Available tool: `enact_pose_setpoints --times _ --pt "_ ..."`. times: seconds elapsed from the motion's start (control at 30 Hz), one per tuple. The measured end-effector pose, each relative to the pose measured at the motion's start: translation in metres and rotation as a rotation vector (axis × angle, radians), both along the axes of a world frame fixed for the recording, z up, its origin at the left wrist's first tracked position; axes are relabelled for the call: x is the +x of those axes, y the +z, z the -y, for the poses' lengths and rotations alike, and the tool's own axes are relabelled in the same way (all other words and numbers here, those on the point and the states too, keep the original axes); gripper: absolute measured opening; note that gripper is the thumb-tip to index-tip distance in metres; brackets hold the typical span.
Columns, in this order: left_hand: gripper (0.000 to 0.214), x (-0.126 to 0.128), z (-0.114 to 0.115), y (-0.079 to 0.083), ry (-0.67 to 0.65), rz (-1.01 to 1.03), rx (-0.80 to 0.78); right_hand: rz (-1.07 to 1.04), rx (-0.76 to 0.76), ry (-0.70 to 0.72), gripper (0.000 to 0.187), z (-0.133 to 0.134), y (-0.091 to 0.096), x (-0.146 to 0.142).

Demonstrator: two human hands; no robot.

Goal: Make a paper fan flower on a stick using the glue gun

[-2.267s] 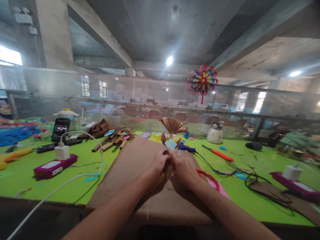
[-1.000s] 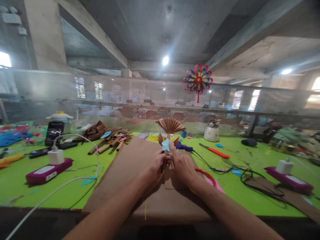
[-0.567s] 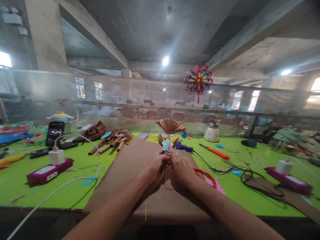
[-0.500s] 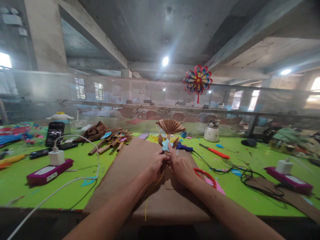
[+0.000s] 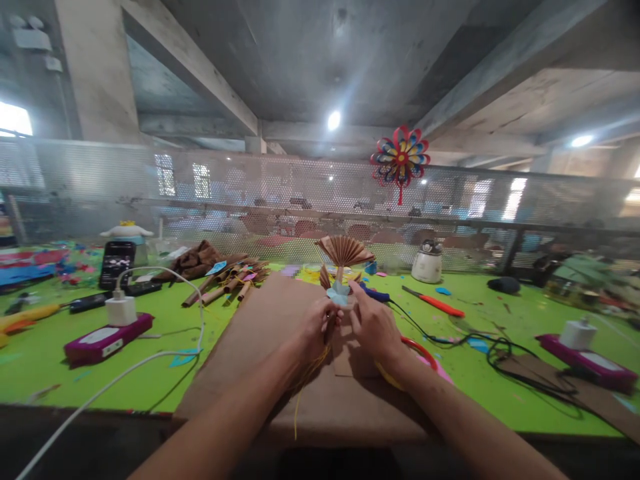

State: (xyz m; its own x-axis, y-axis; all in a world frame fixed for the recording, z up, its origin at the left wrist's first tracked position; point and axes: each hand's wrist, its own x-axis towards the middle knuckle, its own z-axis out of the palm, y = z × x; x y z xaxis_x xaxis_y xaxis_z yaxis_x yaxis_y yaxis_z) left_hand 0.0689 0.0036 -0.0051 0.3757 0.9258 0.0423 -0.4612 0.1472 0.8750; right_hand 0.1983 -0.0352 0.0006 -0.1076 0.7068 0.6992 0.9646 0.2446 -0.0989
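A pleated brown paper fan (image 5: 345, 250) stands upright on a stem above my hands, with smaller pleated pieces below it. At the stem's front sits a light blue paper flower (image 5: 339, 292), its petals bent up. My left hand (image 5: 319, 325) is closed around the stem just under the flower, and thin yellow strings (image 5: 309, 370) hang from there. My right hand (image 5: 373, 327) is beside the flower, index finger stretched up close to its right edge; whether it touches is unclear. Its fingers look apart with nothing visible between them. Brown paper (image 5: 240, 360) lies beneath both hands.
A blue glue gun (image 5: 376, 295) lies behind my right hand, near an orange-handled tool (image 5: 435, 301) and red-handled scissors (image 5: 420, 350). Rolled brown paper tubes (image 5: 227, 287) are heaped at back left. A purple power strip (image 5: 107, 339) with white cable is left; another power strip (image 5: 590, 363) is right.
My right hand has drawn slightly right, away from the stem. The blue flower, flat toward me before, now appears tilted with petals bent up. The left hand keeps its hold.
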Motion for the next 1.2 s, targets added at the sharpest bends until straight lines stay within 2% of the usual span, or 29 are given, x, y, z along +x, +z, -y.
enact_pose_setpoints --times 0.13,0.3,0.5,0.73,0.97,1.07,1.2 --pt "0.01 0.002 0.0 0.001 0.005 -0.038 -0.005 -0.063 0.05 0.11 0.042 -0.003 0.001 0.004" --pt "0.011 0.005 0.001 0.001 0.021 -0.085 0.113 -0.17 0.121 0.164 0.037 -0.009 0.0 0.005" --pt "0.018 0.006 0.001 -0.001 0.013 -0.121 0.227 -0.28 0.151 0.269 0.018 -0.018 -0.003 0.01" --pt "0.021 0.001 0.004 0.004 0.005 -0.067 0.217 -0.366 0.158 0.242 0.019 -0.016 -0.003 0.008" --pt "0.016 -0.002 0.002 0.006 -0.005 -0.003 0.242 -0.449 0.192 0.391 0.017 -0.014 -0.001 0.007" --pt "0.013 -0.006 0.005 0.012 0.005 0.038 0.197 -0.411 0.211 0.45 0.014 -0.009 -0.002 0.006" --pt "0.011 -0.012 0.009 0.021 0.016 0.115 0.047 -0.23 0.257 0.515 0.014 0.004 0.001 0.001"
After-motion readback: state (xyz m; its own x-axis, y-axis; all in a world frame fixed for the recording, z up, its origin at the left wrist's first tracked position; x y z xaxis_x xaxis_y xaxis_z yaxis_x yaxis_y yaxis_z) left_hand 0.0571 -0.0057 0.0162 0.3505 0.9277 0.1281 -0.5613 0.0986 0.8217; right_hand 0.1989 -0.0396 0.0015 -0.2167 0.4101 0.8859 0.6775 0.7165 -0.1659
